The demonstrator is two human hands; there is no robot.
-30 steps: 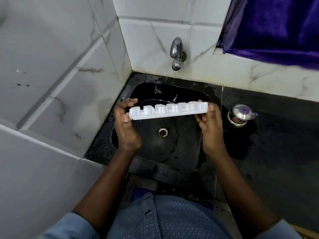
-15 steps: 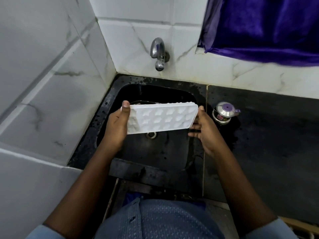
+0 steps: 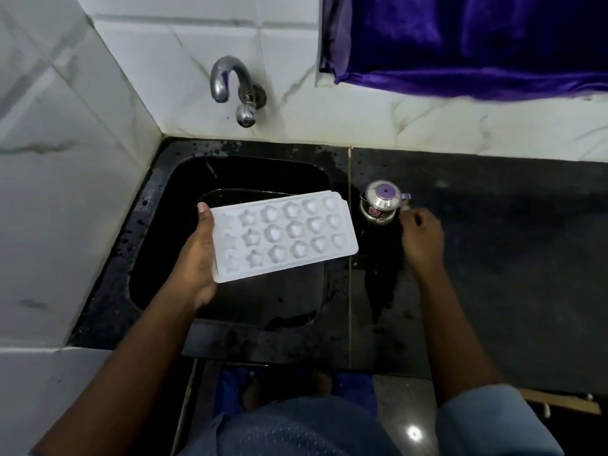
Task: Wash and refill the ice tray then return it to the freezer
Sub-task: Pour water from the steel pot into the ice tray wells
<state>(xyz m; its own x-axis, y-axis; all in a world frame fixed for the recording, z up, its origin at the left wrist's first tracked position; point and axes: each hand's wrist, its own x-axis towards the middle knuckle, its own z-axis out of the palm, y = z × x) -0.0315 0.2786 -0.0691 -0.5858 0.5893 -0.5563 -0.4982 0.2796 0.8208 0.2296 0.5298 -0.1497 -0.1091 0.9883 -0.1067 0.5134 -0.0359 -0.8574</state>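
Tray (image 3: 284, 236) hides left hand (image 3: 197, 258) fingers and part of sink (image 3: 158, 225) floor. Curtain (image 3: 460, 44) cut by top, right edges.

An ice tray (image 3: 284, 236) held flat spans the black sink (image 3: 158, 245), blocking most of the basin beneath the tap (image 3: 230, 83). On the tabletop (image 3: 510, 258), a steel pot (image 3: 380, 202) (touched by the right hand (image 3: 421, 235)) stands just right of the basin; farther right lies open.

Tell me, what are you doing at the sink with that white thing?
A person stands at a black sink. The left hand holds a white ice tray flat over the basin, cups facing up. The right hand is at the handle of a small steel pot on the counter. No water runs from the tap.
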